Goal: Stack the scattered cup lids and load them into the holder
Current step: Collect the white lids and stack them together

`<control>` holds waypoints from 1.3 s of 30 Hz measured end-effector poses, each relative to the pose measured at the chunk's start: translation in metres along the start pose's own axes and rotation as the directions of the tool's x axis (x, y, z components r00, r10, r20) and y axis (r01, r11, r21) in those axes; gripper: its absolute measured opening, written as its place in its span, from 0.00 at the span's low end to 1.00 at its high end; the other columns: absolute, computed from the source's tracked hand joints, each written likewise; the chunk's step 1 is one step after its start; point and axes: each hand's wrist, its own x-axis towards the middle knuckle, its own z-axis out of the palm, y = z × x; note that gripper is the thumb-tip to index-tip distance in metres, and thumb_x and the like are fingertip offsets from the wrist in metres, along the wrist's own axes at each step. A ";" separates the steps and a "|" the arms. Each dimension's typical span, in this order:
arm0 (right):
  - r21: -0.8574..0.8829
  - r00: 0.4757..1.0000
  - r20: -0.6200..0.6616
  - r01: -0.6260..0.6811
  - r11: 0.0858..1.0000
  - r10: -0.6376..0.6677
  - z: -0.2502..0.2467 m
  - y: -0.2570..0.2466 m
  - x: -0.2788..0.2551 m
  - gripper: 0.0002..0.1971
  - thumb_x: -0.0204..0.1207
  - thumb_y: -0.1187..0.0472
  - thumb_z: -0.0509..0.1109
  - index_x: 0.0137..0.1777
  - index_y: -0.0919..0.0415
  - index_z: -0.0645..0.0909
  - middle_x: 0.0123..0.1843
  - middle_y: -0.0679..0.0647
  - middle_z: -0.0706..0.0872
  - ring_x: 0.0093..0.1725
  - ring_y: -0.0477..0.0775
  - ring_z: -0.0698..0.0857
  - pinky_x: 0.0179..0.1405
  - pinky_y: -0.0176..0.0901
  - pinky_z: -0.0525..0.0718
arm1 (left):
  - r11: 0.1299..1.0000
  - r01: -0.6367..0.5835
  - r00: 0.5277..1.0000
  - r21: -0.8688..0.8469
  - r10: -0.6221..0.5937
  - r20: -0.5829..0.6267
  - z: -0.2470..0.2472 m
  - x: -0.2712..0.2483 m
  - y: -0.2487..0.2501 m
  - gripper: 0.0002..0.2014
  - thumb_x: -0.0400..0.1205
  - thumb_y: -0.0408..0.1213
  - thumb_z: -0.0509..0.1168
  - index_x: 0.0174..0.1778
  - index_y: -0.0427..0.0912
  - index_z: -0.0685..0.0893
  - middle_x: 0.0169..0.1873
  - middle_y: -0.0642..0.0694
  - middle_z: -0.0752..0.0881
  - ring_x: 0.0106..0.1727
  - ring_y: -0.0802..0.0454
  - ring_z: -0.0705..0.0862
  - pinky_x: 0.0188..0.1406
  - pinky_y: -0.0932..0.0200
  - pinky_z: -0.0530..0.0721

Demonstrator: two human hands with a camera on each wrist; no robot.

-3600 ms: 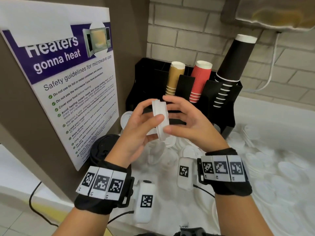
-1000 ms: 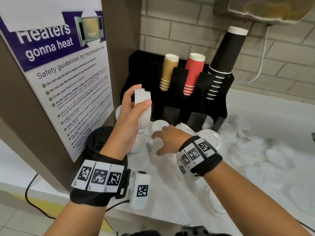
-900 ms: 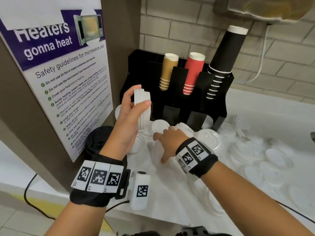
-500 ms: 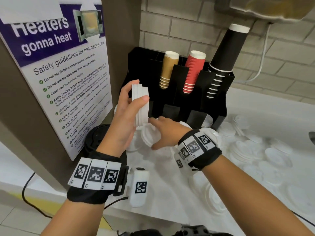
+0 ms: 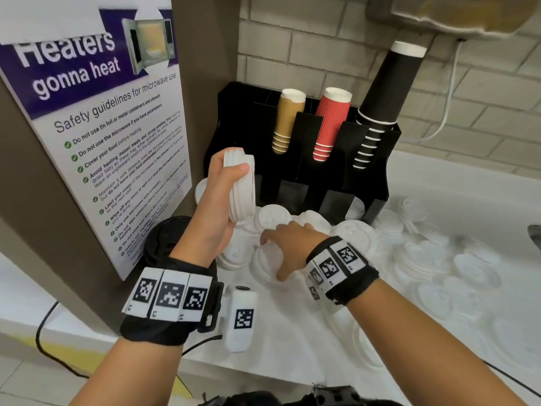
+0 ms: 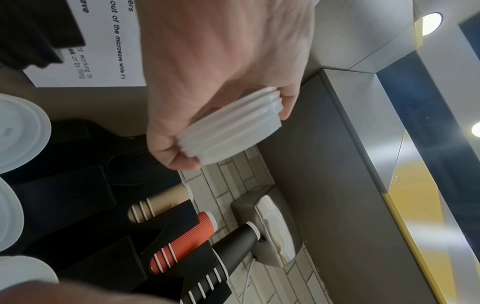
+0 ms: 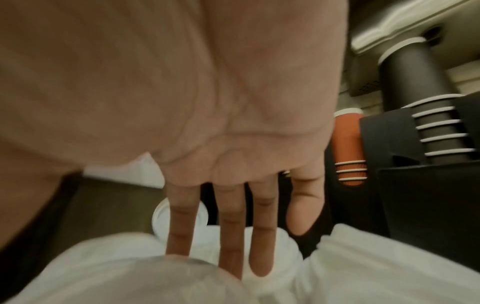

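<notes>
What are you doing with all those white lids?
A person is tidying up cup lids. Their left hand holds a small stack of lids on edge in front of the black holder. Their right hand reaches down with straight fingers over a loose lid on the white counter. Many more lids lie scattered to the right. The holder has tan, red and black cups in it.

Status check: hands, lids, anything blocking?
Left hand grips lid stack, on edge. Right hand open, reaching onto a loose lid on the counter. Holder ahead, nothing blocking.
</notes>
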 end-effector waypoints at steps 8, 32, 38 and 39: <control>0.787 0.899 -0.426 0.314 0.532 0.099 -0.016 0.032 -0.060 0.34 0.67 0.59 0.81 0.68 0.37 0.68 0.59 0.44 0.78 0.54 0.48 0.85 0.51 0.34 0.85 | 0.999 -0.008 0.993 0.048 0.003 0.120 0.004 -0.004 -0.005 0.22 0.73 0.46 0.60 0.66 0.53 0.76 0.45 0.53 0.78 0.41 0.60 0.81 0.36 0.65 0.80; 0.777 0.774 -0.613 0.554 0.298 0.160 0.005 0.016 -0.089 0.34 0.69 0.66 0.79 0.68 0.38 0.72 0.66 0.50 0.77 0.60 0.53 0.86 0.54 0.51 0.88 | 0.992 0.070 0.967 0.107 -0.094 0.238 0.042 -0.018 -0.042 0.26 0.71 0.51 0.68 0.67 0.60 0.75 0.64 0.45 0.81 0.64 0.44 0.83 0.53 0.51 0.84; 0.753 0.840 -0.518 0.358 0.553 0.161 -0.012 0.052 -0.101 0.30 0.72 0.53 0.78 0.71 0.36 0.70 0.65 0.44 0.79 0.62 0.42 0.82 0.59 0.41 0.84 | 0.994 0.070 0.973 0.086 -0.087 0.212 0.040 -0.013 -0.044 0.25 0.70 0.46 0.68 0.65 0.58 0.75 0.56 0.52 0.81 0.57 0.51 0.81 0.50 0.55 0.81; 0.714 0.861 -0.487 0.297 0.635 0.145 -0.016 0.060 -0.103 0.27 0.73 0.53 0.76 0.70 0.39 0.73 0.63 0.43 0.80 0.61 0.41 0.82 0.59 0.39 0.84 | 0.994 0.065 0.978 0.084 -0.080 0.194 0.039 -0.011 -0.044 0.24 0.71 0.46 0.66 0.65 0.59 0.75 0.54 0.55 0.80 0.55 0.54 0.81 0.49 0.58 0.81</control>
